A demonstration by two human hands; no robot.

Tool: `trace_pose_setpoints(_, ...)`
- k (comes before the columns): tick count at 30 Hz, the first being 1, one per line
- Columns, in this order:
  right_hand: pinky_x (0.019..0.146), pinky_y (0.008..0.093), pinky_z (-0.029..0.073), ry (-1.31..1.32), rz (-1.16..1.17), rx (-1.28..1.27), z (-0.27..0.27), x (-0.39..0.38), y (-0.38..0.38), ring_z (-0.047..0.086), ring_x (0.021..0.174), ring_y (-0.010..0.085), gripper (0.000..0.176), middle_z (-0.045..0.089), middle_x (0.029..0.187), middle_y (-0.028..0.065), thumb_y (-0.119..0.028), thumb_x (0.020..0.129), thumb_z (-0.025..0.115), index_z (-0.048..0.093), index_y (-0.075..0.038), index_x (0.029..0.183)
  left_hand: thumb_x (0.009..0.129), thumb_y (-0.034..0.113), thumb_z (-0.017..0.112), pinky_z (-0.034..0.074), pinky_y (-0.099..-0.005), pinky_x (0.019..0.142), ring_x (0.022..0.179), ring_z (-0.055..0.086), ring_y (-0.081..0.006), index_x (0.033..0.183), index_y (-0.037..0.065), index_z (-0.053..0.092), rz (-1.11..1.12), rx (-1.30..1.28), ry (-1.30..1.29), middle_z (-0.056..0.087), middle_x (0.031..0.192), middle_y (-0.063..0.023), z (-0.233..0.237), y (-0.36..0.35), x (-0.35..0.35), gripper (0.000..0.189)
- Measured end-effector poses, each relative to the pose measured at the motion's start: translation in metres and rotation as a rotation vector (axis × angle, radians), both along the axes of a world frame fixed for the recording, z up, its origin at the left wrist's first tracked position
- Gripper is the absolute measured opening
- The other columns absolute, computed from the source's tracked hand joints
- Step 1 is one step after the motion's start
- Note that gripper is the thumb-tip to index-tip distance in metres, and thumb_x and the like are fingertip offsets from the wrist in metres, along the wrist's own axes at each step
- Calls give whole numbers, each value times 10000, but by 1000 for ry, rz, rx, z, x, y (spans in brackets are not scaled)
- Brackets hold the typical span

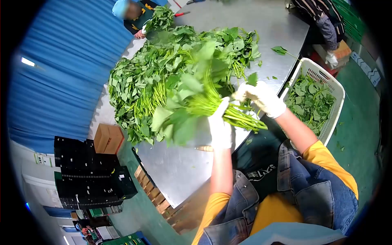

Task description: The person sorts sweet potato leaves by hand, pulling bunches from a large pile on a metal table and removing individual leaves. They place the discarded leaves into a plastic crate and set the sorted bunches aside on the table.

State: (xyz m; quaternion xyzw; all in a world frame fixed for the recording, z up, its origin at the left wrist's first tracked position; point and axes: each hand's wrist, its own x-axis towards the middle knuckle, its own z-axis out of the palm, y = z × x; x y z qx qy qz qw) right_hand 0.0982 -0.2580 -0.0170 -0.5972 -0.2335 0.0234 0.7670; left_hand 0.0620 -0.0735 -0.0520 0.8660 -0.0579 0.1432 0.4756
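My left hand (220, 126), in a white glove, is wrapped round the stems of a bunch of leafy greens (204, 102). The leaves fan out to the left and upward, partly blurred, while the cut stem ends stick out to the right. My right hand (261, 99), also gloved, has its fingers curled beside the stems; I cannot tell what is between them. A single green leaf (252, 79) shows at its upper edge. Behind the bunch, a big heap of the same greens (143, 85) covers much of the metal table (175, 167).
A white plastic basket (337, 106) of loose leaves stands to the right. Near my left wrist lies a tan, tapered object (204, 148). Co-workers stand at the far left (141, 16) and far right (322, 20). A red-handled tool (182, 14), cardboard box (108, 139) and black crates (90, 171) are farther off.
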Motion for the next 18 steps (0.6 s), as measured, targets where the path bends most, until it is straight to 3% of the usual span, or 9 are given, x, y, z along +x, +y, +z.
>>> trace_pose_setpoints(2, 637, 310, 486, 301, 205, 102, -13, -2, -43, 599, 640, 173, 232, 588, 625, 78, -204, 884, 610, 605, -2, 768, 886, 14, 526, 413, -324, 965, 1024, 573, -216, 1182, -31, 590, 33, -553, 119, 613, 1121, -152, -1, 24, 4, 306)
trace_pose_setpoints(3, 598, 296, 470, 507, 141, 9, -14, -10, -62, 600, 619, 173, 242, 565, 567, 58, -199, 838, 652, 605, 28, 769, 894, 53, 544, 423, -326, 960, 1020, 574, -211, 1169, -30, 595, 91, -926, 208, 614, 1112, -146, 2, 46, 5, 291)
trace_pose_setpoints(4, 576, 288, 461, 406, 196, -331, -24, -4, -88, 602, 600, 168, 214, 559, 540, 81, -187, 818, 660, 624, 22, 791, 903, 91, 562, 432, -328, 955, 1015, 575, -206, 1155, -28, 599, 150, -1300, 296, 615, 1103, -140, 5, 65, 5, 282)
trace_pose_setpoints(6, 613, 352, 499, 55, 99, -867, -41, 7, -120, 627, 668, 183, 129, 647, 782, 130, -132, 812, 592, 608, -15, 865, 930, 119, 536, 468, -301, 845, 883, 576, -179, 1057, 43, 588, 256, -781, -56, 612, 997, -96, 41, 59, -19, 157)
trace_pose_setpoints(7, 645, 377, 500, -97, -209, -1289, -48, 6, -120, 635, 708, 218, 169, 650, 828, 137, -136, 793, 598, 616, -23, 917, 915, 158, 581, 452, -340, 950, 986, 587, -202, 1061, -25, 621, 203, -810, -33, 614, 1043, -107, 49, 67, -25, 238)
trace_pose_setpoints(8, 677, 401, 501, -261, -537, -1690, -59, 5, -118, 643, 748, 253, 225, 653, 874, 143, -140, 773, 604, 625, -31, 969, 910, 129, 585, 453, -355, 952, 993, 590, -217, 1094, 7, 595, 184, -1268, -20, 623, 1054, -122, 39, 79, -19, 221)
trace_pose_setpoints(9, 741, 399, 490, -302, -705, -1525, -56, 18, -105, 627, 833, 314, 319, 649, 918, 130, -170, 765, 600, 632, -65, 1065, 906, 115, 586, 455, -364, 950, 1003, 590, -229, 1126, 19, 571, 148, -1346, -15, 627, 1065, -135, 35, 81, -18, 241)
trace_pose_setpoints(12, 882, 379, 465, -113, -417, -713, -45, 45, -42, 605, 960, 339, 363, 632, 1059, 165, -224, 793, 594, 638, -71, 1119, 895, 93, 594, 466, -376, 925, 1017, 592, -253, 1218, 39, 500, 202, -1430, 93, 633, 1094, -165, 47, 65, -21, 341)
trace_pose_setpoints(18, 688, 420, 498, -233, -414, -1301, -80, 122, 61, 637, 762, 337, 311, 642, 759, 156, -379, 814, 615, 679, -75, 807, 838, 6, 628, 526, -332, 767, 842, 637, -222, 1183, -17, 515, 218, -1306, 128, 640, 1004, -146, 57, 45, -27, 364)
